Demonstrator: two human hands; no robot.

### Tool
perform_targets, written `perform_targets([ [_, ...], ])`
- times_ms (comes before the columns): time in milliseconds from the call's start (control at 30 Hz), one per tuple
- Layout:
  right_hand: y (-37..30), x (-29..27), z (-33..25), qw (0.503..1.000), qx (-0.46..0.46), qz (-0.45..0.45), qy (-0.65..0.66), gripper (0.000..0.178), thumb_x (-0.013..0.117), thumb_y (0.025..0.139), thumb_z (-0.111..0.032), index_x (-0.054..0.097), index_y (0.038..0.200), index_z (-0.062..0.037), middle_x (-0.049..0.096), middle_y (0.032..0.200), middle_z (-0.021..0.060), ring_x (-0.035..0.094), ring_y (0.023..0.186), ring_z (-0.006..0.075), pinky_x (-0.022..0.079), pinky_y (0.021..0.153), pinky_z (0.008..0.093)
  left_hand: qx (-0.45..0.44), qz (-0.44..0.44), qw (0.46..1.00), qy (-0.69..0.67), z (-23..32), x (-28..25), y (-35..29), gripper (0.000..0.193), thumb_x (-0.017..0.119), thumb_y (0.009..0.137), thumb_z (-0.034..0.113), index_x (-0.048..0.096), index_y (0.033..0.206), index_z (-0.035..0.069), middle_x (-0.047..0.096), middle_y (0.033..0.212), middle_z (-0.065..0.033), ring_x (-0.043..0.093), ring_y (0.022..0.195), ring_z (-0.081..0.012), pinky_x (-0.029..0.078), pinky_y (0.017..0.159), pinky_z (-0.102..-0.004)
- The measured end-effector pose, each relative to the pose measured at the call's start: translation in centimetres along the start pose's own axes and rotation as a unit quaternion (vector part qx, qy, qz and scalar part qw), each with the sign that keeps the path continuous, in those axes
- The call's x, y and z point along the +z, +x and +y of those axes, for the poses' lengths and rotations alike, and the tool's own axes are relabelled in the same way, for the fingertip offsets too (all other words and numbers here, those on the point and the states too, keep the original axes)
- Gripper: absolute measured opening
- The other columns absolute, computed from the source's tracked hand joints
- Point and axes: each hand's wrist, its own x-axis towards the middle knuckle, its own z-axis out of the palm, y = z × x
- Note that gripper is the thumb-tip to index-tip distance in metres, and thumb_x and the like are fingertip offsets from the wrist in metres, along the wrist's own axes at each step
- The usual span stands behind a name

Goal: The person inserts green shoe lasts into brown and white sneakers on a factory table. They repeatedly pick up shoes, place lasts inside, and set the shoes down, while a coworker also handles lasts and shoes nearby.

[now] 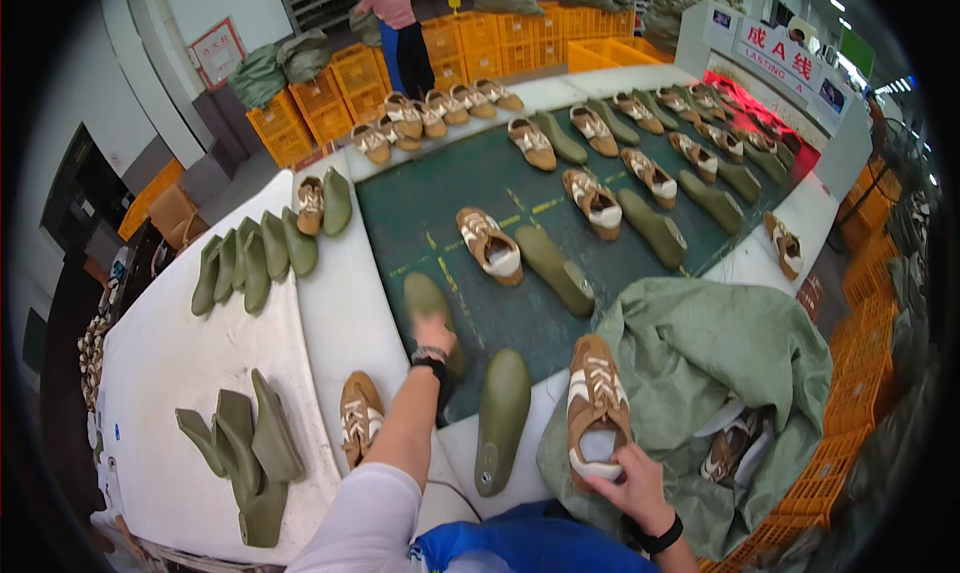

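Observation:
My left hand [433, 335] reaches forward over the near left corner of the green conveyor belt [400, 213] and is closed on a green shoe last [426, 295]; its fingers are slightly blurred. My right hand [634, 485] grips the heel of a brown and white sneaker [590, 373], toe pointing away from me. Between my arms, another green last [503, 413] lies across the white near edge. Beside my left forearm rests a second sneaker [360, 413]. Under the held sneaker spreads an opened green woven sack [720, 343], with a shoe [728, 451] showing in its mouth.
Rows of sneakers [490, 245] and lasts [556, 271] cover the belt. More lasts [240, 453] lie on the white table [150, 373] at left. Orange crates [850, 453] line the right side and back. A person [393, 23] stands at the back.

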Motion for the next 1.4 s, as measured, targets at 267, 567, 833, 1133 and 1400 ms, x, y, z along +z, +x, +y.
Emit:
perform_targets([
  [267,-1.8,-1.1,0.0,0.995,-0.061,0.045,-0.060,0.038,0.082,0.064,-0.024,0.053,0.078,-0.0029,0.052,0.072,0.0098,0.055,0.056,0.0255,0.044,0.050,0.0324,0.138,0.125,0.980,0.066,-0.9,-1.3,-6.0,0.037,0.069,0.073,0.015,0.058,0.108,0.007,0.042,0.124,-0.0195,0.046,0.110,-0.0428,0.043,0.090,-0.0495],
  [567,4.5,-4.4,-4.4,0.994,-0.104,-0.013,0.024,0.038,0.081,0.068,-0.023,0.054,0.081,-0.0009,0.054,0.068,0.0104,0.055,0.053,0.0184,0.045,0.050,0.0289,0.296,-0.082,0.927,-0.215,-0.8,-2.7,-24.6,0.048,0.067,0.074,0.012,0.051,0.119,0.006,0.030,0.141,-0.0314,0.035,0.129,-0.0448,0.034,0.106,-0.0431],
  [833,15.8,-4.3,-12.9,0.960,-0.148,-0.172,0.163,0.025,0.072,0.081,-0.015,0.053,0.089,-0.0011,0.057,0.073,0.0001,0.051,0.064,0.0046,0.043,0.055,0.0224,0.261,-0.010,0.927,-0.269,-2.6,-0.4,-28.2,0.047,0.060,0.071,0.000,0.050,0.116,0.007,0.032,0.138,-0.0302,0.033,0.128,-0.0457,0.031,0.107,-0.0445],
  [1133,28.2,13.4,-15.7,0.942,-0.288,-0.164,0.042,0.038,0.070,0.078,-0.024,0.056,0.105,-0.0027,0.065,0.093,0.0170,0.065,0.083,0.0289,0.051,0.073,0.0367,0.292,-0.060,0.914,-0.275,-4.9,-0.5,-29.3,0.055,0.068,0.072,0.014,0.047,0.123,0.012,0.027,0.142,-0.0292,0.033,0.125,-0.0480,0.032,0.105,-0.0481],
  [1400,33.8,25.6,-13.3,0.940,-0.095,-0.285,0.163,0.038,0.068,0.078,-0.028,0.055,0.104,-0.0033,0.064,0.099,0.0194,0.063,0.093,0.0339,0.049,0.080,0.0404,0.293,-0.065,0.920,-0.253,-4.5,-2.1,-29.6,0.051,0.066,0.072,0.012,0.048,0.120,0.008,0.029,0.139,-0.0273,0.035,0.124,-0.0450,0.033,0.104,-0.0463],
])
